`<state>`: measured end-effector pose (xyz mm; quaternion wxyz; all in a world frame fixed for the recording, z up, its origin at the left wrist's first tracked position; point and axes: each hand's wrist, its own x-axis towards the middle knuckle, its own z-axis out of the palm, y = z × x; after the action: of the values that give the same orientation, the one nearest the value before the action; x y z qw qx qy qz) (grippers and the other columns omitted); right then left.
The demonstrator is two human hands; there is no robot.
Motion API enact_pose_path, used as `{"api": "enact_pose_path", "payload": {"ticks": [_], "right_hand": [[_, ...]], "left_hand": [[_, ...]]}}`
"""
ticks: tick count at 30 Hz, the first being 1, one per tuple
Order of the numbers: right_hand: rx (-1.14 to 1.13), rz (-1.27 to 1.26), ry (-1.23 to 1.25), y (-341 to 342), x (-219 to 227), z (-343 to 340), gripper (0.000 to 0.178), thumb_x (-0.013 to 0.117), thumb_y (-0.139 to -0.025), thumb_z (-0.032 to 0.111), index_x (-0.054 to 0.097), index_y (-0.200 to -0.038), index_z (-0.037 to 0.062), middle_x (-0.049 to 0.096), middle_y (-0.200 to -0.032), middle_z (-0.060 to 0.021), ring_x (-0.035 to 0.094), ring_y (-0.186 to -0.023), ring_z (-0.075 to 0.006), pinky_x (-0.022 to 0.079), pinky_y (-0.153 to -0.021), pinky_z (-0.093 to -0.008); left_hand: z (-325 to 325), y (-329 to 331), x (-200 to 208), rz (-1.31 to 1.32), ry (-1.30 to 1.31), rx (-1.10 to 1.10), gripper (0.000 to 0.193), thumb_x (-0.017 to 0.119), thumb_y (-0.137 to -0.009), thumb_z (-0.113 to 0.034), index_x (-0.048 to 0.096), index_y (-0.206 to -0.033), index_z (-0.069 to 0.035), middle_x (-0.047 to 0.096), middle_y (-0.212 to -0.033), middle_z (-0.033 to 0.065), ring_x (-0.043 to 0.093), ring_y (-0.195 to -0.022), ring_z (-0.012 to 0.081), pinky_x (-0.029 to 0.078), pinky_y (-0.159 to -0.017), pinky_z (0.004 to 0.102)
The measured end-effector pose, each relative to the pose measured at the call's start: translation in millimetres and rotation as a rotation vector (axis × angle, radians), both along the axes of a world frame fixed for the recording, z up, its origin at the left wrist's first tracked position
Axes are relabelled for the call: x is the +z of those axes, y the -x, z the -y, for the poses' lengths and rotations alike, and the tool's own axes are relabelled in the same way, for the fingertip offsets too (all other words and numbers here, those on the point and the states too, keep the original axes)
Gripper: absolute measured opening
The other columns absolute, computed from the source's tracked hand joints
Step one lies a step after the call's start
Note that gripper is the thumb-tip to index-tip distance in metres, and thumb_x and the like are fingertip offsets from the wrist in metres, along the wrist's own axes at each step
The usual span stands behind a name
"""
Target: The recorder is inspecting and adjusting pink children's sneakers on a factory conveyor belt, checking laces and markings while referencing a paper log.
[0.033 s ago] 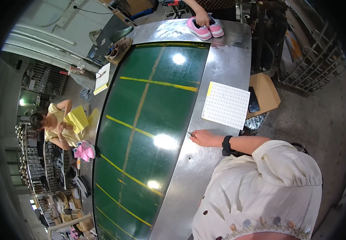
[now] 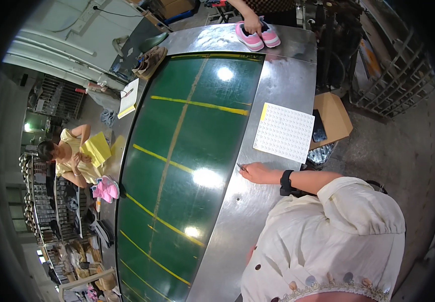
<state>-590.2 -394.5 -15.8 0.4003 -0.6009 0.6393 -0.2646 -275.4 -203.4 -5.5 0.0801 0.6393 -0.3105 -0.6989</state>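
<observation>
My right hand [image 2: 259,173], with a black band on its wrist, rests at the metal edge of the table beside the green conveyor belt [image 2: 177,136]. Its fingers are closed in a pinch around a small thin dark-tipped thing [image 2: 239,166], too small to name. Just beyond that hand lies a white sticker sheet [image 2: 284,132], printed in rows, with a yellow strip at its corner. My left hand is out of sight; only a sliver of skin shows at the edge of my pale shirt.
A co-worker's hand touches a pair of pink shoes [image 2: 256,38] at the far end. Across the belt, a person in yellow holds a yellow sheet [image 2: 96,149] near another pink shoe [image 2: 105,189]. Brown shoes [image 2: 149,62], a notebook [image 2: 129,98], and a cardboard box [image 2: 334,118] with a phone stand around.
My right hand has shifted very slightly, its fingertips a touch farther up the table edge. At the far end, the co-worker's hand and the pink shoes have moved a little.
</observation>
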Motion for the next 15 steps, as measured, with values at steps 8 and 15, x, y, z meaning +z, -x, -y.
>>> {"api": "enact_pose_path", "payload": {"ticks": [8,15], "right_hand": [[-0.185,0.246,-0.107,22.3,5.4,3.4,0.023,0.04,-0.089,0.019,0.058,-0.099,0.0084,0.062,-0.071,-0.0138,0.061,-0.067,-0.0307,0.047,-0.065,-0.0403],[-0.187,0.114,0.27,64.2,17.3,45.8,0.015,0.049,-0.079,0.009,0.062,-0.087,0.0049,0.063,-0.077,-0.0139,0.062,-0.073,-0.0311,0.048,-0.067,-0.0389]], "left_hand": [[13.0,-25.8,-37.8,0.234,0.186,-0.043,0.037,0.06,-0.087,-0.024,0.054,-0.118,-0.004,0.063,-0.097,0.0095,0.058,-0.087,0.0144,0.047,-0.075,0.0302],[4.1,-21.9,-56.1,0.285,0.169,-0.159,0.033,0.058,-0.088,-0.024,0.057,-0.115,-0.005,0.065,-0.097,0.0114,0.06,-0.087,0.0203,0.047,-0.079,0.0305]]}}
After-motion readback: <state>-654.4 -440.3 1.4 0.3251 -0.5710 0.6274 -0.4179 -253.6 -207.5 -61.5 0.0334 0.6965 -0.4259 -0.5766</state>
